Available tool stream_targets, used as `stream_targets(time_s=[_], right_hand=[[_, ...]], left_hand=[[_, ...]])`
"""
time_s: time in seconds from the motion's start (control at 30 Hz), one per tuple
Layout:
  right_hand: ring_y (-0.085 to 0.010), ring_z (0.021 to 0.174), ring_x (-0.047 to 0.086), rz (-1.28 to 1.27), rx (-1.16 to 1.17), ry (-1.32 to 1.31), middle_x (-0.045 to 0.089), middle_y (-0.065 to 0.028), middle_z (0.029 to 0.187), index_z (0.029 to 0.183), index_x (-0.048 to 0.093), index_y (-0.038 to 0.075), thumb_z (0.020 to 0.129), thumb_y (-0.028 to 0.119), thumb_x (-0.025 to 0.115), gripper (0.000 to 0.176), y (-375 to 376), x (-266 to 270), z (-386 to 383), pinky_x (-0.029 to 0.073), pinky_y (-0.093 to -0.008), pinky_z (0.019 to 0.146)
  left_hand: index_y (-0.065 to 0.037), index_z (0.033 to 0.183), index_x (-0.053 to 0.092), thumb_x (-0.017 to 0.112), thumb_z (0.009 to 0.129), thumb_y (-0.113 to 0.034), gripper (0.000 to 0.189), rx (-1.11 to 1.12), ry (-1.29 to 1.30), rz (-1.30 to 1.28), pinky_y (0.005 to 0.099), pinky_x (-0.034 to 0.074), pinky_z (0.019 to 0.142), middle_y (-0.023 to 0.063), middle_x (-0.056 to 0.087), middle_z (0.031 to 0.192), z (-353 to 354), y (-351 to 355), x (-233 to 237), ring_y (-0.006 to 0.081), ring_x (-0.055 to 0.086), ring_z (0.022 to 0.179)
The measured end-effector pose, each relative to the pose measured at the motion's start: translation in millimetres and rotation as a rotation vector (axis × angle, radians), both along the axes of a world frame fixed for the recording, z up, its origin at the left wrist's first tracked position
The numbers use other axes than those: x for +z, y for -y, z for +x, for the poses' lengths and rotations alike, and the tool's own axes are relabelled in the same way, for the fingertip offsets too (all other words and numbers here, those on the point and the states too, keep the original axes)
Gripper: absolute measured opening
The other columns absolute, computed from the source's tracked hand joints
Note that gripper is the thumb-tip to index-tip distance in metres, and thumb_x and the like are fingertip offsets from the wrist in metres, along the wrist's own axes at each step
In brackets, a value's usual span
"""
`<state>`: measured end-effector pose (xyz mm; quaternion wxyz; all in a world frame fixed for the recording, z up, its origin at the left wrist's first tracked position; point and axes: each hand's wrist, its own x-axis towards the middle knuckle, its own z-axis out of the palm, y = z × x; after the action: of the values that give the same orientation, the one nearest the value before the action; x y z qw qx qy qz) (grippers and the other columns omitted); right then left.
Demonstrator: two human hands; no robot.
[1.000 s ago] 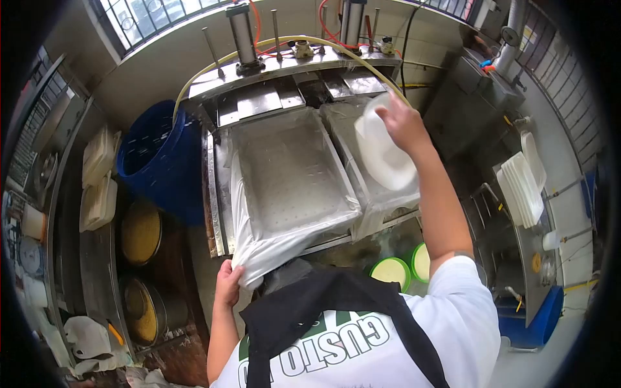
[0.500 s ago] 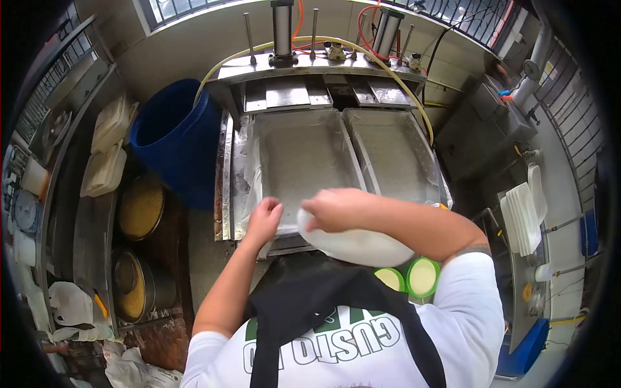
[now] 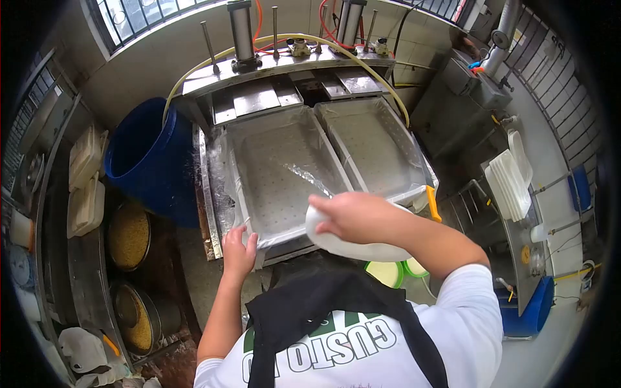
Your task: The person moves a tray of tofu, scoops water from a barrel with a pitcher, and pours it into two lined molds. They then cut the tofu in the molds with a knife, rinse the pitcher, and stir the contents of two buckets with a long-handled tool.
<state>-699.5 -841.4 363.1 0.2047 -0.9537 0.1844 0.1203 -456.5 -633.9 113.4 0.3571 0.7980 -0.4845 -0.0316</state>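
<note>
Head view: landmark is the left lined tray (image 3: pixel 272 187), its long axis running away from you, tiny dots showing across its floor.

Your right hand (image 3: pixel 352 212) has its grip clamped on a white plastic vessel (image 3: pixel 362 249), thumb and fingers at the rim. Vessel sits at the tray's near right corner, partly hidden by your forearm; cannot tell if it touches there. What shows of its length runs crosswise to the tray. The tray floor lies forward and left of this grip. A shiny streak of liquid (image 3: pixel 303 173) hangs or lies over that floor, just ahead of your right hand.

Your left hand (image 3: pixel 239 253) is at the tray's near left corner, by the liner edge; cannot tell whether its grip pinches anything. Right hand is the nearer to the vessel, being on it.

Around the tray: right lined tray (image 3: pixel 369 149) just beside it, blue barrel (image 3: pixel 139 145) off its left side, press cylinder (image 3: pixel 242 32) beyond its far end, green-rimmed tub (image 3: pixel 384 273) nearer you and right.
</note>
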Motion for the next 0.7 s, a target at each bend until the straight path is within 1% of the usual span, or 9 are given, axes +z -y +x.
stream_targets(time_s=[0.1, 0.2, 0.27, 0.33, 0.4, 0.5, 0.6, 0.67, 0.7], right_hand=[[-0.0411, 0.107, 0.071, 0.09, 0.182, -0.155, 0.074, -0.0209, 0.112, 0.136, 0.063, 0.008, 0.097, 0.043, 0.071, 0.053, 1.7, -45.1, 31.5, 0.056, -0.0521, 0.09], [-0.0374, 0.104, 0.074, 0.039, 0.226, -0.147, 0.076, -0.0172, 0.112, 0.122, 0.074, 0.01, 0.091, 0.044, 0.077, 0.046, 50.5, -96.3, 84.0, 0.058, -0.0509, 0.088], [-0.0369, 0.089, 0.074, -0.114, 0.018, -0.042, 0.078, -0.015, 0.098, 0.108, 0.08, 0.01, 0.084, 0.033, 0.079, 0.032, 105.6, -66.6, 94.6, 0.06, -0.0496, 0.081], [-0.0369, 0.093, 0.075, -0.467, -0.127, 0.086, 0.077, -0.0183, 0.103, 0.098, 0.081, 0.009, 0.085, 0.02, 0.073, 0.019, 195.2, -77.2, 80.0, 0.06, -0.0489, 0.081], [-0.0363, 0.098, 0.076, -0.571, -0.441, -0.086, 0.077, -0.0178, 0.108, 0.099, 0.081, 0.008, 0.088, 0.011, 0.065, 0.019, 239.2, -58.2, 48.4, 0.061, -0.0471, 0.083], [-0.0378, 0.105, 0.074, -0.65, -0.5, -0.128, 0.076, -0.0202, 0.112, 0.102, 0.08, 0.004, 0.091, 0.016, 0.067, 0.02, 254.1, -53.6, -20.0, 0.06, -0.048, 0.087], [-0.0392, 0.109, 0.072, -0.51, -0.595, -0.116, 0.076, -0.021, 0.113, 0.109, 0.077, 0.003, 0.093, 0.023, 0.071, 0.027, 225.0, -32.5, -45.3, 0.058, -0.0471, 0.092], [-0.0402, 0.111, 0.071, -0.354, -0.662, 0.198, 0.075, -0.0215, 0.112, 0.128, 0.07, 0.005, 0.094, 0.032, 0.075, 0.044, 206.5, -30.5, -53.9, 0.056, -0.0472, 0.093], [-0.0402, 0.111, 0.071, -0.345, -0.655, 0.195, 0.075, -0.0215, 0.112, 0.128, 0.07, 0.005, 0.094, 0.032, 0.075, 0.044, 197.5, -30.4, -54.8, 0.056, -0.0472, 0.093]], left_hand=[[0.009, 0.137, 0.054, 0.075, 0.094, -0.03, 0.061, -0.001, 0.014, 0.086, 0.0534, 0.043, 0.109, 0.0296, 0.06, 0.132, -7.6, 1.1, -17.0, 0.0477, 0.055, 0.125], [0.015, 0.154, 0.03, 0.076, 0.094, -0.036, 0.091, -0.065, -0.1, 0.184, 0.0547, 0.036, 0.119, 0.0392, 0.041, 0.15, -14.4, 17.1, -23.8, 0.0544, 0.044, 0.138], [0.015, 0.155, 0.028, 0.075, 0.094, -0.038, 0.094, -0.065, -0.065, 0.208, 0.0547, 0.035, 0.119, 0.0408, 0.038, 0.152, -20.4, 19.8, -29.3, 0.0559, 0.042, 0.14], [0.016, 0.158, 0.018, 0.075, 0.094, -0.044, 0.105, -0.065, -0.095, 0.312, 0.0539, 0.03, 0.123, 0.0452, 0.023, 0.159, -24.3, 19.2, -21.2, 0.0593, 0.03, 0.148], [0.014, 0.16, 0.015, 0.076, 0.093, -0.047, 0.109, -0.081, -0.095, 0.342, 0.0534, 0.029, 0.124, 0.0447, 0.018, 0.162, -28.6, 16.0, -11.2, 0.0586, 0.027, 0.15], [0.012, 0.162, 0.011, 0.078, 0.09, -0.051, 0.117, -0.095, -0.085, 0.425, 0.0528, 0.027, 0.126, 0.0435, 0.01, 0.165, -27.3, 10.8, -5.9, 0.0574, 0.022, 0.153], [0.01, 0.163, 0.009, 0.081, 0.087, -0.052, 0.121, -0.093, -0.104, 0.478, 0.0521, 0.026, 0.126, 0.0424, 0.005, 0.166, -30.0, 15.4, -0.3, 0.0566, 0.019, 0.154], [0.008, 0.164, 0.009, 0.082, 0.086, -0.052, 0.122, -0.089, -0.122, 0.501, 0.0516, 0.026, 0.126, 0.0421, 0.003, 0.167, -30.6, 15.7, 5.5, 0.0562, 0.019, 0.155], [0.009, 0.163, 0.009, 0.082, 0.087, -0.051, 0.122, -0.097, -0.149, 0.515, 0.05, 0.025, 0.127, 0.0446, 0.001, 0.165, -30.6, 17.7, 9.6, 0.0567, 0.016, 0.155]])
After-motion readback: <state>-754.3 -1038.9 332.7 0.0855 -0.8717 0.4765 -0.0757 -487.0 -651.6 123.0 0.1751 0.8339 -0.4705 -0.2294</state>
